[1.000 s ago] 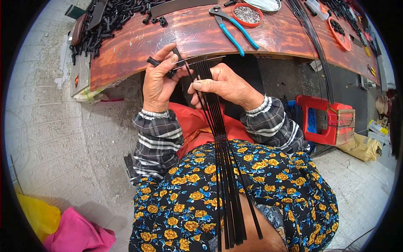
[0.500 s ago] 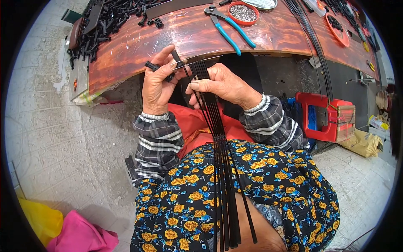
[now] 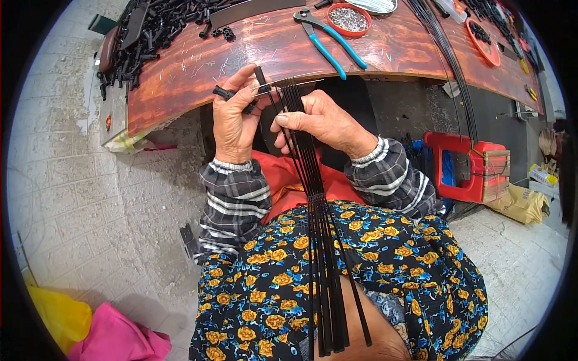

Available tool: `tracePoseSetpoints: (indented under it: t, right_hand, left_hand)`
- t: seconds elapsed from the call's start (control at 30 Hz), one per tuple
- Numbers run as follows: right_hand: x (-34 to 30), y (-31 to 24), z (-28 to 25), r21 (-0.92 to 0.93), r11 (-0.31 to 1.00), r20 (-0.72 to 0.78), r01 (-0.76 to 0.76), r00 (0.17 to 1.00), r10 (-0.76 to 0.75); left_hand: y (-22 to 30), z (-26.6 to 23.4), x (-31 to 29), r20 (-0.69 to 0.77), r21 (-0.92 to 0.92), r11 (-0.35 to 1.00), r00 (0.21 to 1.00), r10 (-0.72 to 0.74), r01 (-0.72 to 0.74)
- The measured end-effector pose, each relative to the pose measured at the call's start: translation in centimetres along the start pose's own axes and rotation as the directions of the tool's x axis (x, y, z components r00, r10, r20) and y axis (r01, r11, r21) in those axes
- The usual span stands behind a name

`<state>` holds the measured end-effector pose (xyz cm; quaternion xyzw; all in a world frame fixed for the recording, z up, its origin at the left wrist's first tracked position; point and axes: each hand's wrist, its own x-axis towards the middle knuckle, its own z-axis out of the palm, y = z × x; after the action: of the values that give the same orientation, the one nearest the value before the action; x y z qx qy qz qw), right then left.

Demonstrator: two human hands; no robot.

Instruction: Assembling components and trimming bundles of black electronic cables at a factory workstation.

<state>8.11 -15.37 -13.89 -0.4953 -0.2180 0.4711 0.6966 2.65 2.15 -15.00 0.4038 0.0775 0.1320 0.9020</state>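
My right hand [image 3: 322, 123] is closed round the upper part of a bundle of thin black rods [image 3: 310, 171], thumb across the front. Their lower ends hang over my lap and a dark band gathers them midway. Fingers bent, my left hand [image 3: 238, 114] holds small black plastic tubular pieces [image 3: 226, 93]; one stands upright between thumb and fingers at the tip of the leftmost rod. A thin silvery wire [image 3: 307, 79] runs crosswise by the rod tops from the left thumb. How the wire meets the rods is too fine to tell.
Blue-handled pliers [image 3: 331, 45] lie on the wooden table [image 3: 259, 57] by a red dish [image 3: 351, 18] of small metal bits. Many black plastic parts [image 3: 144, 54] are heaped at the left. More long rods [image 3: 451, 60] overhang the edge near a red stool [image 3: 463, 165].
My left hand has shifted slightly right, closer to the rods. The upright black piece now sits over the leftmost rod's tip. My right hand has barely moved.
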Motion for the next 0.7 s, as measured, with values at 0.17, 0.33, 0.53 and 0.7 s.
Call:
tracePoseSetpoints:
  t: [0.17,0.33,0.53,0.7]
  right_hand:
    - [-0.24,-0.36,0.17,-0.044,0.999,0.013,-0.004,1.0,0.004]
    - [-0.27,-0.43,0.06,-0.053,0.998,0.025,-0.015,1.0,0.016]
    - [-0.3,-0.26,0.1,-0.042,0.999,0.022,-0.004,1.0,0.005]
    - [-0.44,-0.33,0.43,-0.073,0.997,-0.034,-0.015,0.999,0.013]
  left_hand:
    - [-0.03,-0.17,-0.05,0.02,-0.023,1.0,1.0,-0.017,0.017]
    - [-0.01,-0.26,-0.22,-0.005,-0.001,1.0,1.0,-0.025,0.025]
    - [-0.26,-0.47,0.0,0.006,-0.022,0.999,1.0,-0.026,0.026]
    - [-0.62,-0.25,-0.22,-0.004,-0.058,0.998,1.0,-0.026,0.026]
